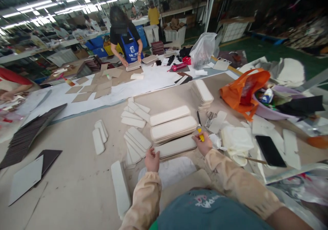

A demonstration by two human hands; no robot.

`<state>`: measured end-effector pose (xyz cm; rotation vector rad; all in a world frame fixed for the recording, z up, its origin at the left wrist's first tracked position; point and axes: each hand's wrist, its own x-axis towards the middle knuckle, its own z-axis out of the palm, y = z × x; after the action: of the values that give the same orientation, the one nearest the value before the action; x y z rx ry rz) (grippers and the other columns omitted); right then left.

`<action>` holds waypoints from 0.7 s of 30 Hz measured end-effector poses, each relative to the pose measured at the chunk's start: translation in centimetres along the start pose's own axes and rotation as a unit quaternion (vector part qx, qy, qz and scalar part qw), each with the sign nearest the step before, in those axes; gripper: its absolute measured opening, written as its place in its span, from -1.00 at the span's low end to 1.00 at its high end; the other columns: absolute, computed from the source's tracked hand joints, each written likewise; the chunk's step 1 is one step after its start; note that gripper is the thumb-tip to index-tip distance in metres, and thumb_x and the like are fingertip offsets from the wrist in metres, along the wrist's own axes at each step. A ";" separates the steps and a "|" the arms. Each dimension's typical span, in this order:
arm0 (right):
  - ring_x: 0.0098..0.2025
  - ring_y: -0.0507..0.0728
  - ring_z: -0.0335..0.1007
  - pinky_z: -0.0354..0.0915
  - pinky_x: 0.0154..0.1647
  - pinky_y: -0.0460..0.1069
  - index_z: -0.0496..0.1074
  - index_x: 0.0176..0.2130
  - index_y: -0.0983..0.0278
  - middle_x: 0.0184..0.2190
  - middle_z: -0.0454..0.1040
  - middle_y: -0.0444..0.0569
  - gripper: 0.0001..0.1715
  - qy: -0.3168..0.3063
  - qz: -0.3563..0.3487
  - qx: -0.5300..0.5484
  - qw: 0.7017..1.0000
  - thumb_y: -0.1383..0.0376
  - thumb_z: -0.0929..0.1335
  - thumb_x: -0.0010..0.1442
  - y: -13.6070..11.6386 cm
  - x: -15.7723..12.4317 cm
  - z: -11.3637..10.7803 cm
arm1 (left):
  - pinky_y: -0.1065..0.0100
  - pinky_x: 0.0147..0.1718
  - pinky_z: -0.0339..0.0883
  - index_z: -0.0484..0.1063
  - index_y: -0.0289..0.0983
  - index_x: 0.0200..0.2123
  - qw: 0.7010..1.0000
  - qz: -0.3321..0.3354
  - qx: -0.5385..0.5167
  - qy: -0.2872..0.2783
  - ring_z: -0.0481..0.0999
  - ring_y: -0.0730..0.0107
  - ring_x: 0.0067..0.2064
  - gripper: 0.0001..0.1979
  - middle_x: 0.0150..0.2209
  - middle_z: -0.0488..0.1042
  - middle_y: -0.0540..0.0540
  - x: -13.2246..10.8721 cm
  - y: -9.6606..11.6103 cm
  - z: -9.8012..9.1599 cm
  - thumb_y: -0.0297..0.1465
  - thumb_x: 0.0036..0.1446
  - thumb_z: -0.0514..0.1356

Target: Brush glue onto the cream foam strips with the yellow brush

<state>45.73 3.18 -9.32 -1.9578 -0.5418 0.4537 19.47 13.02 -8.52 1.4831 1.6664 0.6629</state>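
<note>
Long cream-white round-ended strip [176,147]: mid-table, near side; lies flat atop the nearest low pile, btw both hands.
L hand [152,159]: fingers curled, thumb & index look to be pinching strip's L end.
R hand [204,144]: fingers bunched around small yellow-handled tool [200,135], tips at strip's R end; whether they pinch the strip too — can't tell.
Feel: prob. light, fairly stiff w/ some bend; pale face likely scuffs easily, may slide on layer below.
Hold: best by the two rounded ends, pads on rim, off the face.
Far edge: close to a thicker cream-white strip pile [174,128] — v. little finger room.
Near edge: thin white sheet [174,170] lies lower; easier access.
L side: fanned short cream-white strips [136,144] just beside; could get knocked.
R side: crowded w/ silver metal scissors [210,118], crumpled white scraps [216,140], flat black phone [271,151].
Room: widest stretch of tan tabletop covering [79,185] is to the L, short of flat grey panel [27,178].
</note>
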 end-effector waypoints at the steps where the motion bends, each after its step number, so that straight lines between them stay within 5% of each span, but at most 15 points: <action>1: -0.39 0.15 0.44 0.35 -0.29 0.07 0.18 -0.34 0.17 -0.38 0.52 -0.05 -0.50 -0.004 -0.003 0.000 1.000 -0.07 0.40 -0.09 0.1 0.0 -0.2 | 0.29 -0.36 0.26 0.42 -0.26 -0.25 1.000 0.004 0.002 0.004 0.41 0.36 -0.46 -0.66 -0.50 0.38 0.05 0.0 -0.2 0.0 -0.21 -0.12 0.24; 9: -0.31 0.14 0.43 0.32 -0.23 0.04 0.25 -0.33 0.19 -0.30 0.52 -0.04 -0.59 0.009 -0.040 -0.033 0.999 -0.06 0.35 0.04 1.1 -2.7 -5.7 | 0.27 -0.30 0.35 0.40 -0.30 -0.17 0.999 0.029 0.022 0.019 0.43 0.36 -0.37 -0.63 -0.25 0.44 -0.15 -2.8 -3.9 -1.6 -0.20 -0.02 0.17; 13: -0.44 0.07 0.35 0.27 -0.40 -0.04 0.29 -0.33 0.21 -0.40 0.49 -0.09 -0.60 -0.005 -0.065 -0.051 0.997 -0.06 0.33 0.09 2.7 -4.8 -9.9 | 0.24 -0.29 0.37 0.42 -0.27 -0.19 0.998 0.038 0.045 -0.019 0.45 0.30 -0.31 -0.66 -0.25 0.44 -0.14 -7.6 -7.2 -3.2 -0.20 -0.01 0.17; 16: -0.38 0.09 0.38 0.30 -0.31 -0.03 0.32 -0.31 0.22 -0.39 0.50 -0.07 -0.63 -0.063 -0.085 -0.031 0.994 -0.03 0.31 0.14 4.0 -6.3 -12.4 | 0.20 -0.25 0.38 0.45 -0.25 -0.23 0.995 0.046 0.065 -0.063 0.47 0.26 -0.27 -0.68 -0.25 0.45 -0.13 -11.8 -9.5 -3.9 -0.23 -0.08 0.23; 21: -0.37 0.10 0.40 0.35 -0.28 -0.01 0.38 -0.22 0.22 -0.41 0.49 -0.07 -0.64 -0.142 -0.056 0.046 0.987 0.00 0.30 0.16 5.5 -8.4 -14.1 | 0.13 -0.21 0.39 0.45 -0.25 -0.19 0.991 0.032 0.105 -0.074 0.47 0.24 -0.28 -0.67 -0.24 0.43 -0.14 -16.8 -12.5 -3.6 -0.31 -0.09 0.24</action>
<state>47.23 -13.97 -7.80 -1.7748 -0.7935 0.6800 9.49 -5.23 -13.00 1.6984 1.6185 0.4098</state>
